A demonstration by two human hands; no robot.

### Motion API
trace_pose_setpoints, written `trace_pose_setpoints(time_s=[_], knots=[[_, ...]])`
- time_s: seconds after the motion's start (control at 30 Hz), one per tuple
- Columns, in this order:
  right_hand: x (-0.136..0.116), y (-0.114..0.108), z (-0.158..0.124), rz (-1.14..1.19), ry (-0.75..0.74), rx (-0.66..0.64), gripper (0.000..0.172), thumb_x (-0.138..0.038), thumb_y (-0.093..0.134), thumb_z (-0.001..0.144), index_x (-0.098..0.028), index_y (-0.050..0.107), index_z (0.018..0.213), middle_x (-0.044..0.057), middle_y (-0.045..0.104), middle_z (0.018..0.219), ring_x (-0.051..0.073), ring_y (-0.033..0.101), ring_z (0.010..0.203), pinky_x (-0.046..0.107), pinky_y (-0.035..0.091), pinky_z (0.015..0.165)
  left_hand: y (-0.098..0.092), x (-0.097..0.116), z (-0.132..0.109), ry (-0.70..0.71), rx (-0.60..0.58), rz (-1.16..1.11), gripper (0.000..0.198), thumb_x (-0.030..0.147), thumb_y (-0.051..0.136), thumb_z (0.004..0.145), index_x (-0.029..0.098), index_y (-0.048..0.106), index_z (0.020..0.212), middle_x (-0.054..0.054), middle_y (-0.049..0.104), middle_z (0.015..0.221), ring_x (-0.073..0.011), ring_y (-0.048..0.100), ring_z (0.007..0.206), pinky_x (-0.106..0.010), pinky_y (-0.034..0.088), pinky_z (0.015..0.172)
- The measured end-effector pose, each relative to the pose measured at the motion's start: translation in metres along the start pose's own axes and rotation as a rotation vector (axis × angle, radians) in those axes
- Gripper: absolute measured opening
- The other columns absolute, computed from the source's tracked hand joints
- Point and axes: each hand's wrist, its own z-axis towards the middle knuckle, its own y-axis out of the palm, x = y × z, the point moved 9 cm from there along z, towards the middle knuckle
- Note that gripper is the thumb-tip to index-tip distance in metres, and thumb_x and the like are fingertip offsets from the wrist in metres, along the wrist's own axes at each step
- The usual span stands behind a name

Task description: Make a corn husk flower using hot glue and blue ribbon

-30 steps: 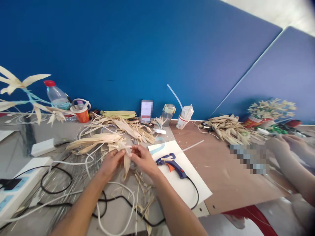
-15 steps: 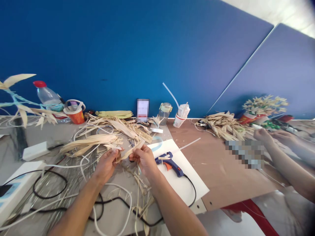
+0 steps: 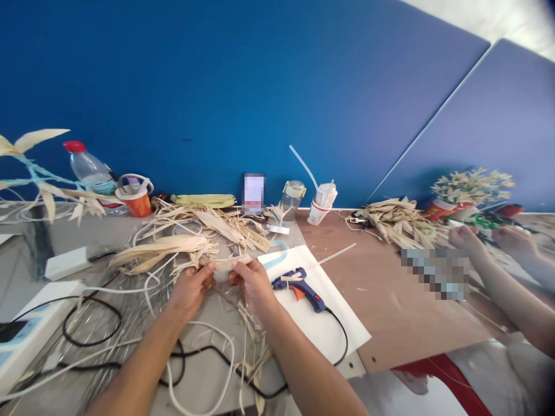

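Between my two hands a pale strip of corn husk (image 3: 224,266) is stretched roughly level above the table. My left hand (image 3: 193,289) pinches its left end between thumb and fingers. At the other end, my right hand (image 3: 252,280) is closed on the strip in the same way. Just behind my left hand lies a bundle of dried corn husks (image 3: 162,248). To the right of my right hand, a blue glue gun (image 3: 306,292) with an orange trigger rests on a white sheet (image 3: 342,332).
White and black cables run around a power strip (image 3: 39,329) at the left. A red-capped bottle (image 3: 89,170), an orange cup (image 3: 135,201) and a paper cup (image 3: 319,211) stand along the blue partition (image 3: 217,86). A co-worker's hands (image 3: 468,242) are at the far right.
My hands have turned the husk strip from a slant to nearly level and now hold it taut at both ends. The view has shifted slightly.
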Motion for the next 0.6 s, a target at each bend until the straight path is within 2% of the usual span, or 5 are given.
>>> trace_pose_setpoints(time_s=[0.13, 0.27, 0.43, 0.5, 0.6], knots=[[-0.015, -0.014, 0.004, -0.059, -0.072, 0.077, 0.019, -0.022, 0.064, 0.06, -0.019, 0.053, 0.075, -0.008, 0.051, 0.051, 0.007, 0.042, 0.041, 0.021, 0.034, 0.045, 0.002, 0.003, 0.0, -0.002, -0.008, -0.024, 0.037, 0.023, 0.079, 0.059, 0.018, 0.043, 0.051, 0.009, 0.034, 0.043, -0.0062, 0.031, 0.041, -0.021, 0.03, 0.042], [-0.016, -0.007, 0.004, -0.161, -0.06, -0.035, 0.032, -0.014, 0.062, 0.056, -0.019, 0.056, 0.087, -0.008, 0.054, 0.058, 0.007, 0.042, 0.044, 0.02, 0.033, 0.045, 0.002, 0.006, -0.001, -0.003, -0.005, -0.082, 0.036, 0.021, 0.077, 0.06, 0.018, 0.042, 0.05, 0.01, 0.03, 0.039, -0.0057, 0.028, 0.038, -0.022, 0.031, 0.043], [-0.004, 0.007, -0.003, -0.348, 0.035, -0.196, 0.017, -0.023, 0.068, 0.059, -0.016, 0.064, 0.074, -0.004, 0.058, 0.061, 0.007, 0.044, 0.052, 0.021, 0.032, 0.051, 0.0, 0.006, -0.001, 0.017, -0.038, -0.04, 0.027, 0.024, 0.076, 0.062, 0.017, 0.052, 0.052, 0.007, 0.04, 0.043, -0.009, 0.039, 0.044, -0.024, 0.034, 0.048], [-0.006, 0.005, -0.003, -0.336, 0.021, -0.163, 0.015, -0.028, 0.068, 0.061, -0.016, 0.062, 0.064, -0.005, 0.053, 0.052, 0.007, 0.039, 0.048, 0.021, 0.029, 0.049, 0.001, 0.004, 0.0, 0.027, -0.07, 0.023, 0.026, 0.026, 0.075, 0.063, 0.016, 0.054, 0.052, 0.006, 0.042, 0.044, -0.0097, 0.041, 0.046, -0.025, 0.034, 0.049], [-0.012, -0.005, 0.0, -0.261, -0.025, -0.029, 0.025, -0.035, 0.066, 0.063, -0.017, 0.053, 0.053, -0.007, 0.043, 0.042, 0.006, 0.031, 0.043, 0.022, 0.023, 0.046, 0.001, 0.001, 0.0, 0.061, -0.082, 0.12, 0.03, 0.031, 0.075, 0.064, 0.016, 0.055, 0.049, 0.005, 0.044, 0.044, -0.0093, 0.04, 0.046, -0.025, 0.034, 0.049]])
